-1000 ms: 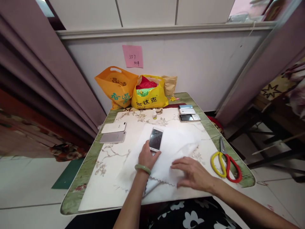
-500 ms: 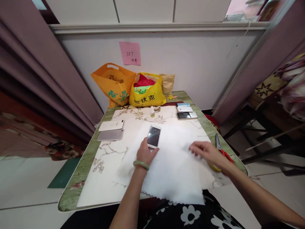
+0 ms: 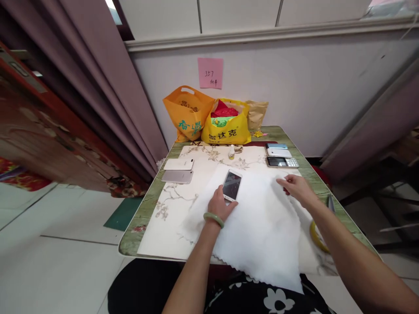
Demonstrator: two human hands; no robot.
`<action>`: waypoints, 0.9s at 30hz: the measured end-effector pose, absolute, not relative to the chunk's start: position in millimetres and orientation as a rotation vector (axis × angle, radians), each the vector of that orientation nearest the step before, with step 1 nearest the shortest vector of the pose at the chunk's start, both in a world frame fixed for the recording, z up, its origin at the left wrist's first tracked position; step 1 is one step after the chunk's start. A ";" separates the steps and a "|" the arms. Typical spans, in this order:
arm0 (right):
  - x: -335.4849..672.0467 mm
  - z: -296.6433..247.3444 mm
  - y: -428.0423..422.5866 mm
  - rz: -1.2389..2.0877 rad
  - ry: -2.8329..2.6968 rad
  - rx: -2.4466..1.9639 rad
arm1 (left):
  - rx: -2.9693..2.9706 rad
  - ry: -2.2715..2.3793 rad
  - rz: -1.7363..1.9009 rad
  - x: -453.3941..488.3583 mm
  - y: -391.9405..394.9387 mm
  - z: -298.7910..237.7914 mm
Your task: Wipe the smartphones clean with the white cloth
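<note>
A white smartphone (image 3: 232,185) with a dark screen lies on a white cloth (image 3: 258,226) with a scalloped edge. My left hand (image 3: 221,204), a green bangle on its wrist, grips the phone's lower end, thumb on one side and fingers on the other. At the cloth's far right edge, my right hand (image 3: 294,186) is closed in a pinch on the fabric. Part of the cloth bunches slightly by those fingertips. The cloth's near edge hangs over the table's front.
Two phones lie at left, a white one (image 3: 178,164) and a grey one (image 3: 177,176). A keypad phone (image 3: 282,162) and two others lie at right. Behind are a small bottle (image 3: 231,152), an orange bag (image 3: 188,115) and a yellow bag (image 3: 227,126). Yellow tape (image 3: 317,237) and scissors (image 3: 330,203) lie near my right forearm.
My right hand has moved away from me to the cloth's far right edge and closed on it. My left hand stays on the phone. The view has swung left.
</note>
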State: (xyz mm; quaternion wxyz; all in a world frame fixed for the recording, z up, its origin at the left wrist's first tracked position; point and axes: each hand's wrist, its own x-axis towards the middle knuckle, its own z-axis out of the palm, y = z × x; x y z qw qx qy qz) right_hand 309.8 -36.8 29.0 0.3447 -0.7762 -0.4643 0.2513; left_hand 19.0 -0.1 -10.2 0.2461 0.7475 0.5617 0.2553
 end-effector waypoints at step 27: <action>145.1 -8.5 6.1 0.571 -1.690 -1.287 | 2.032 1.479 0.675 13.7 -1.7 -4.2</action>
